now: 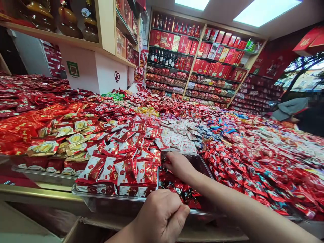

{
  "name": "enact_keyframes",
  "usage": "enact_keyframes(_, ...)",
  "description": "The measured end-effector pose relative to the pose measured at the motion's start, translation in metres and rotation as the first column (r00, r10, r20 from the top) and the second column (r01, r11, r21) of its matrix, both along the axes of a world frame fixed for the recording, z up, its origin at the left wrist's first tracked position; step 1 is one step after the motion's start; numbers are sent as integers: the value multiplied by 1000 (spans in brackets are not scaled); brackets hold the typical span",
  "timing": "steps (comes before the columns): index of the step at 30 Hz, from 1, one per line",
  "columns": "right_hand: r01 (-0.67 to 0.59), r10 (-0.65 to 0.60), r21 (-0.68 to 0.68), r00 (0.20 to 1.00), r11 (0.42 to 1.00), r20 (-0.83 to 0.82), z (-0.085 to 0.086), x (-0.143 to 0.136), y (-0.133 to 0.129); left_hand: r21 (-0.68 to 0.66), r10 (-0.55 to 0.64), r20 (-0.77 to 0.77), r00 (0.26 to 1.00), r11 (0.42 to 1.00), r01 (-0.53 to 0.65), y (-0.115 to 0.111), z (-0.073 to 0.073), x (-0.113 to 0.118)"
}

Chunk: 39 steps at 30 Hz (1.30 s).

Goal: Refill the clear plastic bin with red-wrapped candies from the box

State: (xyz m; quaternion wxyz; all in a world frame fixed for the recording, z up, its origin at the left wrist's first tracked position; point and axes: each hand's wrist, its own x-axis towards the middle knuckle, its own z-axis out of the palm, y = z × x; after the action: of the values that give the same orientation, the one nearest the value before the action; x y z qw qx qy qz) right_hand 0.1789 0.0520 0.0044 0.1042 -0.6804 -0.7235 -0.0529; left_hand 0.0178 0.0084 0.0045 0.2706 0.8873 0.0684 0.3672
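Observation:
A clear plastic tray [206, 165] holds dark red and black candy packets [187, 194], low inside it. My right hand [177, 165] reaches into this tray near its left inner side, fingers curled; what they hold, if anything, is hidden. My left hand [164, 211] is closed just in front of the tray's front edge, thumb against the curled fingers, and its contents cannot be made out. Just left stands a tray filled with white and red packets [126, 168], upright in front and heaped behind.
Heaps of wrapped candies [240, 162] spread right and back. Gold and green packets [63, 135] lie left. An open cardboard box [76, 233] is below the counter edge. Shelves [205, 44] of bottles and red boxes stand behind. A person [293, 108] leans over at far right.

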Motion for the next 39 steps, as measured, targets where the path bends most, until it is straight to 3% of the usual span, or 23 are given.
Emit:
enact_keyframes(9, -73, 85, -100, 989, 992, 124, -28, -4, 5, 51, 4, 25, 1000, 999, -5, 3, -5, 2)
enact_keyframes(19, -172, 188, -136, 975, 976, 117, -28, 6, 6, 81, -9, 92, 996, 997, 1, 2, -6, 3)
enact_keyframes(34, -167, 178, -117, 980, 979, 89, -32, 3, 6, 101, -18, 103, 994, 995, 8, 3, -6, 3)
enact_keyframes(37, -180, 186, -102, 981, 978, 56, -24, 1, 6, 133, -21, 135, 991, 991, 2, 4, -9, 4)
enact_keyframes(39, -172, 173, -65, 985, 983, 17, -9, -1, 2, 165, -19, 162, 987, 986, -8, 6, -12, 5)
